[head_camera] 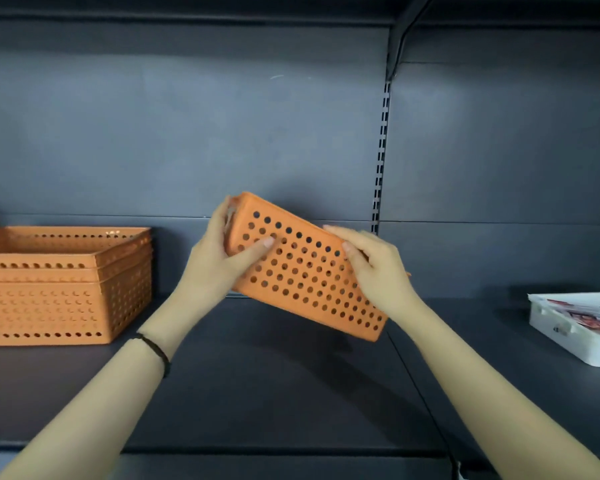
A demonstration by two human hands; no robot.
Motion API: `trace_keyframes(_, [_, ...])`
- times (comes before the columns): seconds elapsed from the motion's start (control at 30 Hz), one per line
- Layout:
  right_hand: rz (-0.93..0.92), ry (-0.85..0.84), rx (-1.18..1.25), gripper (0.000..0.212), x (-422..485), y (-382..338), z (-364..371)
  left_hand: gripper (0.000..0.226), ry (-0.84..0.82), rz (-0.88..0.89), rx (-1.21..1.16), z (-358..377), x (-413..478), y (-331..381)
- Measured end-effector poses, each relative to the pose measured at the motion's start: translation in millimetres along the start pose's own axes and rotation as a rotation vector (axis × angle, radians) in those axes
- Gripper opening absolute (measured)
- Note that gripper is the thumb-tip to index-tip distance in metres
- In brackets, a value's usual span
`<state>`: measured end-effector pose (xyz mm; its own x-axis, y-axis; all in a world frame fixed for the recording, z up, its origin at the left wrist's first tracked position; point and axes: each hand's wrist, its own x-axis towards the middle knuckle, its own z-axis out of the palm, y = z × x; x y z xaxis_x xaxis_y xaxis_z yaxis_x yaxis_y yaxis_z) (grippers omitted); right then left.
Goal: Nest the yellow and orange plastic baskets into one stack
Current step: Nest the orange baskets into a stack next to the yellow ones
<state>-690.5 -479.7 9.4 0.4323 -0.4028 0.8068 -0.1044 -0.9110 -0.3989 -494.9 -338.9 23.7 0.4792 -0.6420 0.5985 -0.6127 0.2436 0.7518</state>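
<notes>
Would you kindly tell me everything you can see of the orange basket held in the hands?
The orange basket looks like matte plastic, its perforated face, with rows of round holes, turned toward the camera. It is tilted, upper-left corner high, lower-right corner low, held in the air above the dark shelf. The left hand grips its upper-left end; the right hand holds its right side. Its inside is hidden.

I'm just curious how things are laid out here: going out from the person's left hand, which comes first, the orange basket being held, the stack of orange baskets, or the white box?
1. Held orange basket: gripped by the left hand.
2. Stack of orange baskets: on the shelf, to the left.
3. White box: far right, beyond the right hand.
</notes>
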Motion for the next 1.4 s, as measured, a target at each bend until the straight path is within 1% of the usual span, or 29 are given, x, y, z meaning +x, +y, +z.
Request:
trace_keyframes(0.13, [-0.113,-0.12,-0.068,0.038,-0.3,-5.9,27.8,0.091,-0.054,-0.103,-0.026,-26.3,-6.0,-33.3])
trace_keyframes(0.2, [-0.149,-0.192,-0.1,0.035,-4.6,-5.6,38.4,0.085,-0.097,-0.139,-0.015,-36.2,-8.5,-49.7])
trace_keyframes(0.27, [-0.172,-0.226,-0.125,0.031,-7.9,-3.7,45.6,0.075,-0.128,-0.167,-0.011,-41.7,-12.2,-62.6])
trace_keyframes(0.33, [-0.176,-0.204,-0.156,0.028,-10.2,-3.0,48.2,0.071,-0.12,-0.182,-0.032,-44.4,-14.5,-73.0])
trace_keyframes(0.43, [-0.119,-0.084,-0.195,0.026,-14.6,4.0,44.6,0.078,-0.12,-0.201,-0.086,-44.9,-15.6,-83.2])
trace_keyframes(0.5, [-0.003,0.018,-0.161,0.029,-20.4,8.7,39.3,0.082,-0.122,-0.216,-0.117,-44.1,-16.7,-87.4])
trace_keyframes(0.53, [0.08,0.062,-0.121,0.036,-23.7,10.5,36.8,0.083,-0.126,-0.22,-0.133,-44.1,-17.7,-89.2])
trace_keyframes(0.6, [0.293,0.1,-0.04,0.062,-30.6,14.5,33.8,0.085,-0.126,-0.232,-0.163,-43.7,-19.3,-93.3])
trace_keyframes(0.67, [0.548,0.037,0.069,0.095,-36.1,20.2,32.5,0.088,-0.127,-0.252,-0.184,-42.3,-21.6,-95.1])
trace_keyframes(0.7, [0.663,-0.031,0.153,0.106,-39.0,23.6,32.0,0.09,-0.126,-0.265,-0.191,-40.9,-22.9,-95.6])
trace_keyframes(0.73, [0.758,-0.126,0.24,0.108,-41.8,27.4,32.0,0.093,-0.126,-0.282,-0.201,-39.1,-24.0,-95.5])
trace_keyframes(0.8, [0.856,-0.335,0.333,0.094,-47.8,30.4,33.9,0.096,-0.115,-0.318,-0.21,-35.9,-25.1,-97.5])
trace_keyframes(0.83, [0.866,-0.381,0.345,0.085,-50.0,32.5,36.3,0.095,-0.098,-0.334,-0.199,-35.1,-25.3,-98.9])
trace_keyframes(0.87, [0.861,-0.369,0.349,0.077,-51.3,34.8,38.8,0.088,-0.076,-0.343,-0.173,-35.1,-25.1,-100.9])
trace_keyframes(0.97, [0.781,-0.216,0.358,0.051,-51.2,32.9,44.2,0.05,-0.027,-0.337,-0.114,-35.8,-25.1,-102.8])
trace_keyframes(1.07, [0.705,-0.083,0.383,0.035,-49.9,24.0,43.7,0.033,-0.028,-0.265,-0.133,-37.4,-23.5,-94.0])
trace_keyframes(1.13, [0.64,0.005,0.376,0.032,-47.5,16.4,41.9,0.036,-0.061,-0.192,-0.181,-40.5,-21.5,-84.4])
trace_keyframes(1.2, [0.57,0.1,0.374,0.032,-41.3,7.1,40.5,0.049,-0.067,-0.122,-0.257,-46.0,-17.0,-73.5])
trace_keyframes(1.27, [0.505,0.177,0.397,0.033,-31.6,-6.9,40.6,0.056,-0.022,-0.07,-0.313,-54.8,-8.5,-61.4])
trace_keyframes(1.33, [0.445,0.217,0.42,0.036,-19.4,-21.1,44.4,0.055,0.04,-0.008,-0.326,-68.0,1.6,-49.5])
trace_keyframes(1.4, [0.399,0.219,0.44,0.039,-4.3,-36.3,52.9,0.053,0.086,0.063,-0.32,-86.3,9.9,-38.8])
